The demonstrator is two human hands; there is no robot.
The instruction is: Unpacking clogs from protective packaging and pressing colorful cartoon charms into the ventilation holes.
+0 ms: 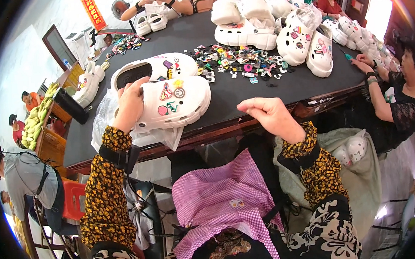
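A pair of white clogs lies in front of me on the dark table [224, 93]. My left hand [131, 104] is closed around the heel end of the nearer clog [193, 106]. Colourful charms, among them a baseball bat, a smiley and a yellow flower, sit on its upper. The farther clog [153, 64] rests just behind it and carries charms too. Clear plastic wrap [103, 124] lies beneath the pair. Off the table's front edge hovers my right hand [274, 118], fingertips pressed together; whatever they may hold is hidden. Beyond the clogs spreads a heap of loose charms [244, 63].
White clogs are stacked [245, 34] at the back, with a decorated pair [320, 53] to their right. Another charm heap [125, 44] lies far left, near a black cylinder [69, 104]. A pale sack [358, 182] holds clogs at my right. Co-workers sit around the table.
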